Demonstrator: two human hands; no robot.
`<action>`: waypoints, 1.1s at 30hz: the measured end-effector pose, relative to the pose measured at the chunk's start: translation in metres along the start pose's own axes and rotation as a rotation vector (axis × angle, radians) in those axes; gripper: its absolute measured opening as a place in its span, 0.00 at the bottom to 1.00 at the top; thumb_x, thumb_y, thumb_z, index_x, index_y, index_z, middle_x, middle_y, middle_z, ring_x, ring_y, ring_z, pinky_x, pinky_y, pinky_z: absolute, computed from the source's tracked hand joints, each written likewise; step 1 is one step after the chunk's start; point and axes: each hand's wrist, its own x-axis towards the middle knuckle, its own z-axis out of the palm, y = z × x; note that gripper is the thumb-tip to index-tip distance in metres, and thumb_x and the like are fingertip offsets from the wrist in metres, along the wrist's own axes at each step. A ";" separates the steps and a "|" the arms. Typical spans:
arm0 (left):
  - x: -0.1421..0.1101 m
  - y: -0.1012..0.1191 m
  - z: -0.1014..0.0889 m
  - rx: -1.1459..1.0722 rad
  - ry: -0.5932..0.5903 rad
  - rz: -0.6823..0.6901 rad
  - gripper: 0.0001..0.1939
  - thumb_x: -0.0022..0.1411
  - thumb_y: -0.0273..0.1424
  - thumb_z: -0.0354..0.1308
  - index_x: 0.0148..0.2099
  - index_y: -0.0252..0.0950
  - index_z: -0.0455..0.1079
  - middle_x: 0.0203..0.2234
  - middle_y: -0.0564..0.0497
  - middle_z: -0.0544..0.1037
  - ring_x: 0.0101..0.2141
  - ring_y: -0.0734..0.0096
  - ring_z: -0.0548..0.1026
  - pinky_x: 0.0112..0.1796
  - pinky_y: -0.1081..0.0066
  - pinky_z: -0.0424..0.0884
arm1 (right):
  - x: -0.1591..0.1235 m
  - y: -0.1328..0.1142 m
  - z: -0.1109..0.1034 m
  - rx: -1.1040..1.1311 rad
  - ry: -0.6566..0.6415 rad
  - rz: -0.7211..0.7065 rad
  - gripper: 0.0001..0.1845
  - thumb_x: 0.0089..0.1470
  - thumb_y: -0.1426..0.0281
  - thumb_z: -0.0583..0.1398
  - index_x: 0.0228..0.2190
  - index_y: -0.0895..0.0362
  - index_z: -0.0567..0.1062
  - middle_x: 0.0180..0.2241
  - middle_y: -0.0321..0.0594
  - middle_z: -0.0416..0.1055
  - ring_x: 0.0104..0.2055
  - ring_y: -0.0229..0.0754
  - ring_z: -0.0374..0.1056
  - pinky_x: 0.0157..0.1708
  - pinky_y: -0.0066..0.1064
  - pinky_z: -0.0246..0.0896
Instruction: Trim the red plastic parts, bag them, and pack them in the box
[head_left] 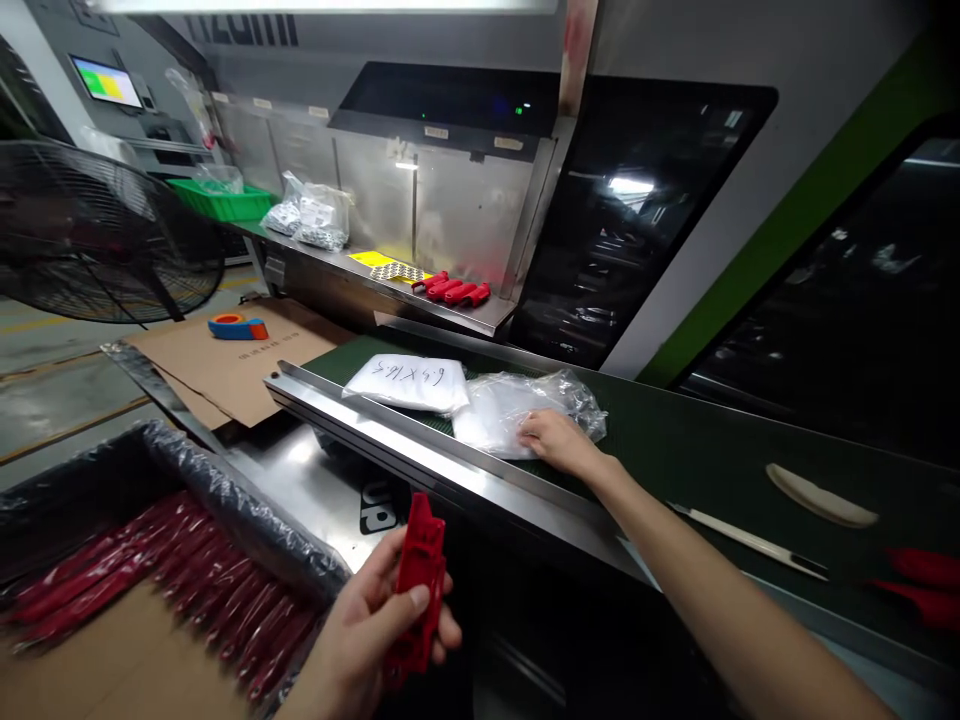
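My left hand is closed around a red plastic part, held upright near the bottom centre. My right hand reaches out onto the green conveyor belt and rests on a clear plastic bag, fingers curled over its edge. Beside that bag lies a white bag with handwriting. To the lower left, a box lined with black plastic holds several red parts laid in rows on cardboard.
More red parts and a yellow sheet sit on the metal shelf behind. Bags of small pieces, a green bin, a tape dispenser on cardboard and a black fan are at left. A knife lies on the belt.
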 end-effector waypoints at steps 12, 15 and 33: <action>0.004 -0.031 0.034 -0.146 -0.087 0.041 0.25 0.48 0.29 0.65 0.50 0.39 0.66 0.38 0.49 0.74 0.31 0.71 0.72 0.34 0.69 0.69 | -0.048 -0.012 -0.029 0.243 0.137 0.170 0.18 0.63 0.58 0.56 0.34 0.60 0.72 0.32 0.36 0.70 0.35 0.36 0.68 0.39 0.34 0.66; 0.009 -0.027 0.052 -0.092 -0.065 0.047 0.21 0.52 0.34 0.67 0.47 0.37 0.65 0.36 0.49 0.75 0.31 0.72 0.71 0.35 0.71 0.68 | -0.083 -0.043 -0.035 0.354 0.163 0.145 0.19 0.65 0.59 0.52 0.30 0.59 0.71 0.28 0.34 0.68 0.31 0.35 0.65 0.35 0.31 0.63; 0.001 -0.100 0.078 0.713 -0.313 0.188 0.18 0.59 0.28 0.58 0.51 0.40 0.61 0.34 0.53 0.73 0.33 0.70 0.72 0.37 0.70 0.70 | -0.275 -0.125 0.027 0.547 0.539 0.593 0.09 0.62 0.61 0.56 0.39 0.52 0.70 0.32 0.33 0.70 0.33 0.34 0.67 0.34 0.25 0.62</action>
